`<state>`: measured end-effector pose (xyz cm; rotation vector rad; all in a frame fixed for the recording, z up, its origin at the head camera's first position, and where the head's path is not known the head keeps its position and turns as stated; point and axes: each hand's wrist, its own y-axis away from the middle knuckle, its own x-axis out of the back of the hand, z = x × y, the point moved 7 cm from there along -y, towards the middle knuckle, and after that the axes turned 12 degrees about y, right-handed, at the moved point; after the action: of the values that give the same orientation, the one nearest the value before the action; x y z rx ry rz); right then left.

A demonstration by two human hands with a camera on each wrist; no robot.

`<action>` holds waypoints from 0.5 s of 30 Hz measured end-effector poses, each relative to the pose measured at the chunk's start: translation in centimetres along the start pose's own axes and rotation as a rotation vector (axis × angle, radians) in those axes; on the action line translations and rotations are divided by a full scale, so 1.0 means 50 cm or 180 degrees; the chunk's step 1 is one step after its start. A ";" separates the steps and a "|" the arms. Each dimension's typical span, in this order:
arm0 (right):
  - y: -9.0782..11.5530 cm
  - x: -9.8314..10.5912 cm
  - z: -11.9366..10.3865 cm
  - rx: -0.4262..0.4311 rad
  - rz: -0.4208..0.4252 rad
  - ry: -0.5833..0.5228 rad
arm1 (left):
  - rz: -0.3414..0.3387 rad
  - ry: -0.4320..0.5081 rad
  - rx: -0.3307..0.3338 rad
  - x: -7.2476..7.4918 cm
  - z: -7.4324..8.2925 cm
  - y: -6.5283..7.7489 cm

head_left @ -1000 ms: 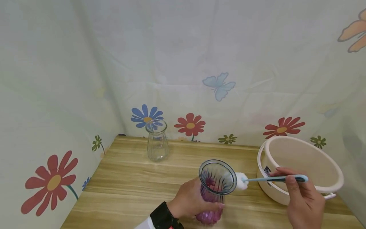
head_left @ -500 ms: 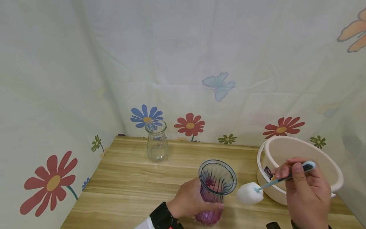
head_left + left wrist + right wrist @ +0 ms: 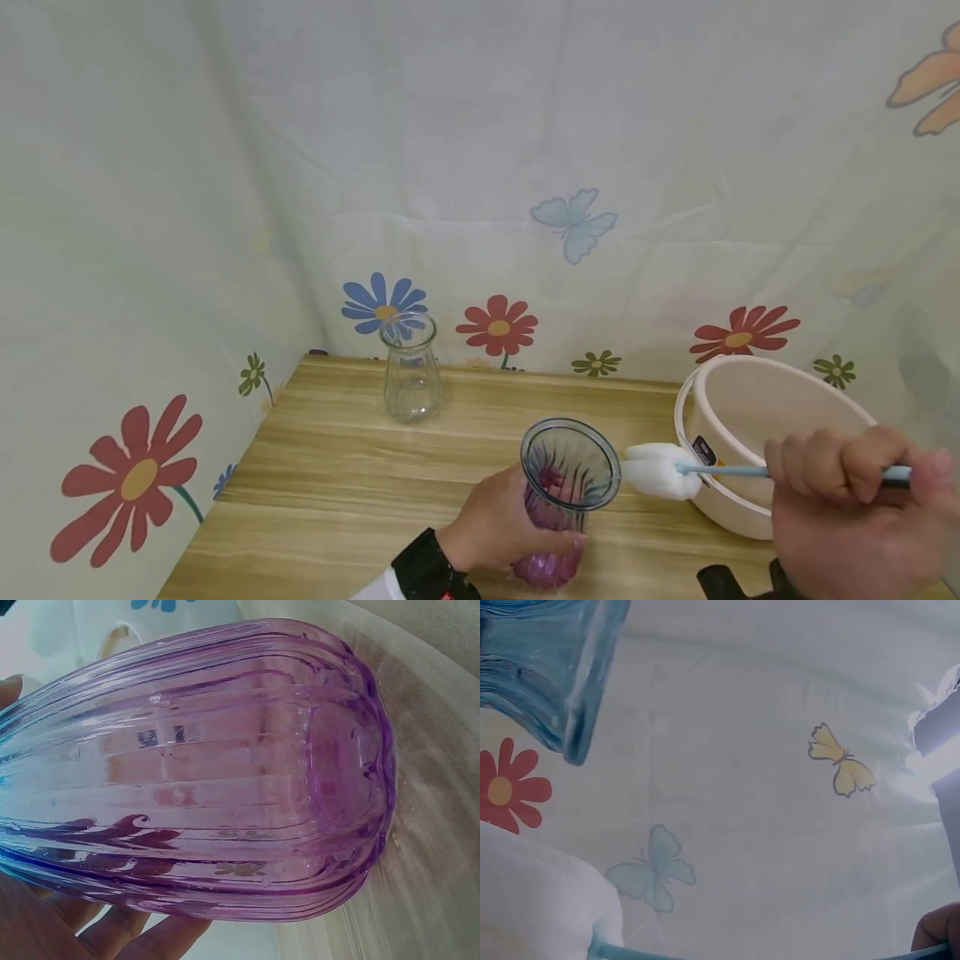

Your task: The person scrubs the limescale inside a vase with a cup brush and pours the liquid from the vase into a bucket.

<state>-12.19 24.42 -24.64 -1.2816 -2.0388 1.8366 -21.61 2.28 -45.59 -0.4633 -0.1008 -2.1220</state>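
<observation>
My left hand point(image 3: 502, 518) grips a ribbed glass vase point(image 3: 551, 550), blue at the flared rim and purple at the base. It stands tilted slightly, mouth up, over the wooden table. In the left wrist view the purple vase body point(image 3: 225, 772) fills the middle, with fingers point(image 3: 161, 937) below it. My right hand point(image 3: 855, 500) is curled round the light-blue handle of a sponge brush point(image 3: 660, 472). Its white sponge head points left, right beside the vase rim. The right wrist view shows the white sponge point(image 3: 540, 900) below the blue vase rim point(image 3: 577, 712).
A clear glass vase point(image 3: 412, 383) stands at the back left of the wooden table point(image 3: 322, 483). At the right sits a cream bucket point(image 3: 723, 508), partly behind my right hand. A flowered curtain point(image 3: 450, 167) hangs behind and along the sides.
My right hand has turned over and moved right, changing from a pen-like hold on the brush to a fist. The sponge dipped, then rose back beside the rim. The left hand stays still.
</observation>
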 end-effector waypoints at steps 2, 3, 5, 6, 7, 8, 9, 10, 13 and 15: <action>-0.010 -0.009 -0.004 -0.0008 -0.0028 -0.0146 | -0.0015 0.0039 0.0009 0.000 0.000 -0.001; -0.016 -0.013 -0.007 -0.0037 -0.0014 -0.0214 | -0.0021 0.0059 0.0024 0.000 -0.001 -0.001; -0.027 -0.017 -0.014 -0.0013 0.0078 -0.0289 | -0.0024 0.0070 0.0043 0.000 -0.002 -0.001; -0.032 -0.021 -0.018 0.0029 0.0092 -0.0301 | -0.0027 0.0072 0.0052 -0.001 -0.003 -0.002; -0.037 -0.023 -0.023 0.0062 0.0123 -0.0305 | -0.0028 0.0071 0.0053 -0.001 -0.003 -0.002; -0.042 -0.026 -0.026 0.0092 0.0148 -0.0278 | -0.0027 0.0064 0.0055 -0.002 -0.004 -0.002; -0.046 -0.029 -0.030 0.0134 0.0172 -0.0254 | -0.0024 0.0054 0.0054 -0.002 -0.004 -0.002; -0.049 -0.032 -0.033 0.0190 0.0182 -0.0239 | -0.0019 0.0038 0.0049 -0.002 -0.004 -0.002; -0.057 -0.042 -0.038 0.0309 0.0140 -0.0256 | -0.0016 0.0026 0.0050 -0.001 -0.005 -0.002; -0.059 -0.048 -0.038 0.0327 0.0126 -0.0305 | -0.0025 0.0043 0.0068 0.000 -0.006 -0.002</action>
<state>-11.03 24.61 -20.60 -1.2388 -1.9486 2.0292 -21.75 2.26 -45.86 -0.4367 -0.1177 -2.1295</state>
